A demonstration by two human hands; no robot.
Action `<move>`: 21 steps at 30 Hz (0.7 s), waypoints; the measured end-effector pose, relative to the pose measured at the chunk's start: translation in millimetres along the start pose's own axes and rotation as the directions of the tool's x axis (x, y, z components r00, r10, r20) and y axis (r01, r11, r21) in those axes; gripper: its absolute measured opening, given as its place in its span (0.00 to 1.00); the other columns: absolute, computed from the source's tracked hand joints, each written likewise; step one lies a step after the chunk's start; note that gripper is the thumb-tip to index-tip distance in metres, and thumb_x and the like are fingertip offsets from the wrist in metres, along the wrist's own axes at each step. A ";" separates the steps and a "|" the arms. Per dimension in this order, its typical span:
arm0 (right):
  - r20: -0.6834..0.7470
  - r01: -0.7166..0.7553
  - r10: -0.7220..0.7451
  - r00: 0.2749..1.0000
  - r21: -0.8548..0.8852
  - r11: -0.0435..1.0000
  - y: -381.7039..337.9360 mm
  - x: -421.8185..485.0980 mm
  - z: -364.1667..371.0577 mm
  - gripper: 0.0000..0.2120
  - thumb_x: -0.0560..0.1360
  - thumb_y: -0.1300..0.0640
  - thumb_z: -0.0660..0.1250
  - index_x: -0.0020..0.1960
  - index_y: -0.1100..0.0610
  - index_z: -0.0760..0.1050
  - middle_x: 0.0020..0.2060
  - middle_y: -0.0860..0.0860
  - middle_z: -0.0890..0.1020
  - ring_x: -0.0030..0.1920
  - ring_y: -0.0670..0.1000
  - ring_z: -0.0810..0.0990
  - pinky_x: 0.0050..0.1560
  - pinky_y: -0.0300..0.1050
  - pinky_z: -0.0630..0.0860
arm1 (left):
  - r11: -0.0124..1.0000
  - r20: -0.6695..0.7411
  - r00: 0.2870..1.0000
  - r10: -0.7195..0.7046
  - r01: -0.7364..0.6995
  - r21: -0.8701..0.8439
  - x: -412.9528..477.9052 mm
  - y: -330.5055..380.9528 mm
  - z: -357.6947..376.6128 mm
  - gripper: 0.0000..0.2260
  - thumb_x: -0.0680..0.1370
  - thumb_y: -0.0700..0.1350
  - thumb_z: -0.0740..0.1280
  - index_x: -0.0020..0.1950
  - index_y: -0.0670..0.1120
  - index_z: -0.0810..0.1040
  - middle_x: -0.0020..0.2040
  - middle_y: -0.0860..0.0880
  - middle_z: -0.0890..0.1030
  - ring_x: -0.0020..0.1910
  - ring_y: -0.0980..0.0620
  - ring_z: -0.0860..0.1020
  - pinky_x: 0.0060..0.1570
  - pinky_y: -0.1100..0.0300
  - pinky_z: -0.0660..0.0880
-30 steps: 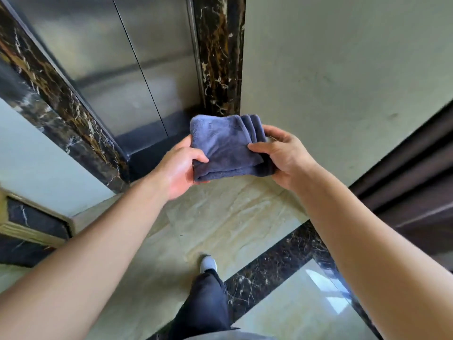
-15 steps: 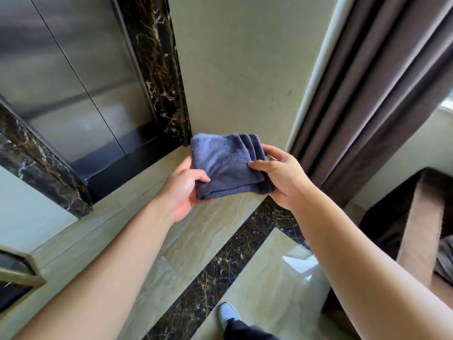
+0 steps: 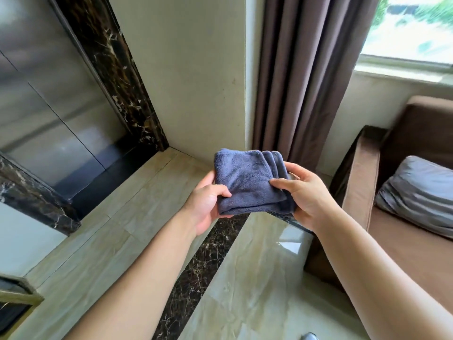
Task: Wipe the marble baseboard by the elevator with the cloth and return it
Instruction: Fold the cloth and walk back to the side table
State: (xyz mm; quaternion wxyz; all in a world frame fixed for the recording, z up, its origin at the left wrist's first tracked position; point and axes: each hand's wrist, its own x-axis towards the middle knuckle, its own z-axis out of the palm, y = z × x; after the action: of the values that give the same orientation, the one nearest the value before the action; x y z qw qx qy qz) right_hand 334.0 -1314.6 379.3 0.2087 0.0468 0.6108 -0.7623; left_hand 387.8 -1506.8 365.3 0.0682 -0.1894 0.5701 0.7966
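Lying flat between hands [image 3: 208, 204]: folded cloth [image 3: 247, 182].

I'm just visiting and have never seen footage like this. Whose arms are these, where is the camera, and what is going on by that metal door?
There is no machine here. A person wears a wide-angle camera on the head, looking forward and down, so you see their own two bare arms.

The left hand and the right hand together hold a folded blue-grey cloth in the air, thumbs on top and fingers curled behind it.

On the left are steel elevator doors, framed in dark veined marble. The floor is pale glossy tile with a dark marble strip. On the right hang brown curtains beside a window, with a brown sofa and grey cushion below.

The cloth touches no surface.
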 end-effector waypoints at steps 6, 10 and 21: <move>-0.163 0.067 -0.057 0.985 0.051 0.996 -20.3 -51.2 -172.8 0.19 0.71 0.72 0.68 0.56 0.56 0.82 0.54 0.61 0.85 0.48 0.59 0.85 0.55 0.65 0.80 | 0.997 0.140 0.989 -0.044 0.034 0.071 5.2 -49.4 172.6 0.27 0.69 0.29 0.58 0.64 0.50 0.76 0.65 0.38 0.79 0.55 0.37 0.79 0.57 0.33 0.72; -0.324 0.117 -0.104 0.940 0.023 0.993 -42.2 -104.0 -321.4 0.18 0.70 0.72 0.69 0.54 0.53 0.82 0.53 0.58 0.86 0.49 0.57 0.84 0.60 0.62 0.79 | 0.991 0.303 0.946 -0.115 0.087 0.105 8.9 -105.4 322.7 0.31 0.68 0.30 0.59 0.67 0.52 0.75 0.65 0.40 0.80 0.59 0.36 0.79 0.60 0.32 0.70; -0.801 0.202 -0.079 0.593 0.053 0.978 -42.2 -265.9 -596.2 0.18 0.69 0.71 0.71 0.54 0.54 0.80 0.54 0.60 0.85 0.50 0.58 0.83 0.62 0.62 0.77 | 0.909 0.649 0.643 -0.408 0.221 0.353 -19.3 -238.3 635.6 0.33 0.71 0.24 0.53 0.70 0.49 0.73 0.65 0.42 0.80 0.52 0.43 0.81 0.34 0.58 0.80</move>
State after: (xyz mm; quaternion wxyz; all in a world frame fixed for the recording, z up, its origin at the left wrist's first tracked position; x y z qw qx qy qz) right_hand 450.2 -671.3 355.8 -0.1489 0.3461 0.5873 -0.7163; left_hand 340.6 -829.9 339.3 0.4430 0.0451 0.5494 0.7070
